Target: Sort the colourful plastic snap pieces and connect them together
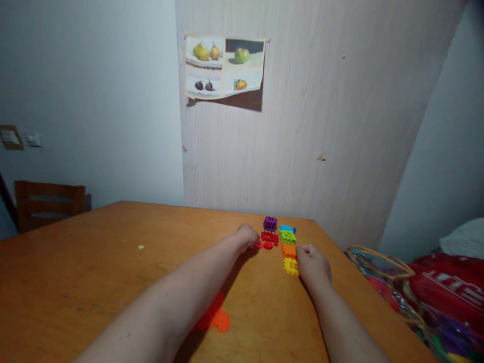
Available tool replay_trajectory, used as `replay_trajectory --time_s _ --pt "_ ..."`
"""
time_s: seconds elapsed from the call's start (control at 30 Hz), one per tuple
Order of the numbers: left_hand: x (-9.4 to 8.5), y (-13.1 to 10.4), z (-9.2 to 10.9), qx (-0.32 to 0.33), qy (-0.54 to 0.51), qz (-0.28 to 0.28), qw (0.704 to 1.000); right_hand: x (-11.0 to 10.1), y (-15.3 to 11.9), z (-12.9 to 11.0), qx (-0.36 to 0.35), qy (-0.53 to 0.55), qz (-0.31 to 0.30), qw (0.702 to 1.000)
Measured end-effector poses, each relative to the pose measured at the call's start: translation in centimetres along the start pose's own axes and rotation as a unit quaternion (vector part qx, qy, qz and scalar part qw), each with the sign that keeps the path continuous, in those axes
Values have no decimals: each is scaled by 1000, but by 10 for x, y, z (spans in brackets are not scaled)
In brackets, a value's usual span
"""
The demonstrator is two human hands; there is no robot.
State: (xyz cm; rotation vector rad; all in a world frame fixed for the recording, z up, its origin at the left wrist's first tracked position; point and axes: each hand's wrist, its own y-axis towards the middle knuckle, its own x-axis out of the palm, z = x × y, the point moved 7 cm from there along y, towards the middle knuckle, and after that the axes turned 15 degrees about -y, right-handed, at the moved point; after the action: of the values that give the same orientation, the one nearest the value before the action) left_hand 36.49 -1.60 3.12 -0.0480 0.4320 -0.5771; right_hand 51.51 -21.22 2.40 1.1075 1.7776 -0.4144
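Note:
My left hand (247, 237) reaches far across the table, its fingers closed at a small red plastic building piece (268, 245). Just behind lies a red stack of interlocking pieces (269, 237). My right hand (314, 263) is curled beside the orange stack (289, 250) and the yellow stack (291, 266); its fingertips are partly hidden, and I cannot tell what they hold. Farther back stand a green stack (288, 237), a blue stack (287, 228) and a purple stack (269, 224). Orange-red pieces (219, 319) lie under my left forearm, partly covered.
The wooden table (94, 282) reaches to the wall, where a sheet of fruit pictures (224, 67) hangs. A wooden chair (51, 199) stands at the left. Past the right edge are a red bag (449, 287) and assorted items. A small pale scrap (141, 247) lies on the tabletop.

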Motion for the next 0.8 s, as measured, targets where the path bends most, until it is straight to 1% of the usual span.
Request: replay_trajectory --time_s 0.07,0.13,0.27,0.33,0.4,0.5,0.67,0.8 --pt "-21 -4 -3 9 22 17 1000 1 1 1 2 0 -3 1000" --pt "-47 -10 -9 14 43 27 999 1 1 3 5 -2 -4 1000" --pt "-99 -29 -29 5 94 18 995 4 4 5 4 -9 -6 1000" --pt "-120 -40 -40 1 120 7 993 4 5 5 -8 -16 -1 1000" --pt "-133 -49 -50 -1 141 -2 990 5 6 6 -19 -21 2 1000" --pt "-139 -57 -61 2 155 -13 988 6 7 8 -21 -18 5 1000" --pt "-131 -57 -68 17 146 -21 989 9 11 11 -28 -18 8 999" --pt "-128 -55 -70 15 139 -24 990 10 12 12 -30 -23 7 999"
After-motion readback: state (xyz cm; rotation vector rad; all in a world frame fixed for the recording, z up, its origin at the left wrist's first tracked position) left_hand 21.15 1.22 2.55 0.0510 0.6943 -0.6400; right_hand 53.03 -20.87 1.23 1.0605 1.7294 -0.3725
